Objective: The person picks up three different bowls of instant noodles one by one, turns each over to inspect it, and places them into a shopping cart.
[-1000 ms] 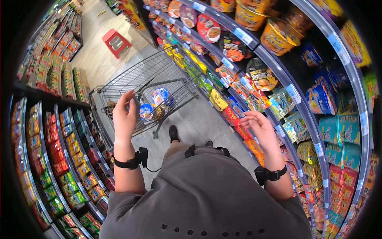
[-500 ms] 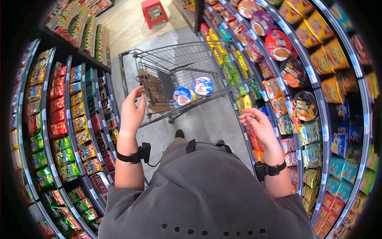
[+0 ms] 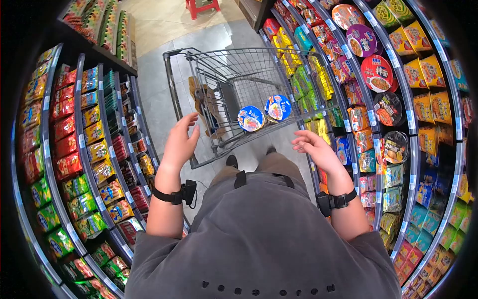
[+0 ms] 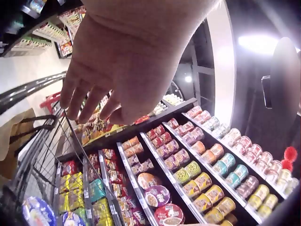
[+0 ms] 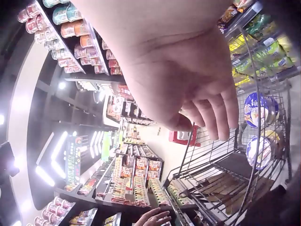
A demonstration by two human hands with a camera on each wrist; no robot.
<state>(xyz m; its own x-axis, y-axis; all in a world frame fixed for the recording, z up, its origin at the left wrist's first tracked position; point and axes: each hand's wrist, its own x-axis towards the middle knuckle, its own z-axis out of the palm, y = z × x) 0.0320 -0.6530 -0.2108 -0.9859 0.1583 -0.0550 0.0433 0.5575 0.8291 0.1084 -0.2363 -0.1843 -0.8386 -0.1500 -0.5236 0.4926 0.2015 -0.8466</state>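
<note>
My left hand (image 3: 181,142) hovers beside the near left side of a wire shopping cart (image 3: 230,99), fingers loosely bent and holding nothing. On the other side, my right hand (image 3: 318,149) hangs in the air near the right-hand shelf, relaxed and bare of any item. Two instant noodle bowls with blue-and-white lids, one nearer (image 3: 250,118) and one farther right (image 3: 278,107), sit inside the cart. The right wrist view shows the right hand (image 5: 197,94) from the palm side, fingers extended, with the cart beyond it.
Packed shelves of noodle packets (image 3: 69,164) line the left. Noodle bowls (image 3: 377,73) and packets fill the right shelves. A brown paper bag (image 4: 14,141) hangs at the cart's handle end. Farther up the aisle stands a red stool (image 3: 201,6) on the floor.
In the head view the cart and its two bowls have shifted right, and the view has turned. The stool has slid toward the top edge. Both hands stay raised and hold nothing throughout.
</note>
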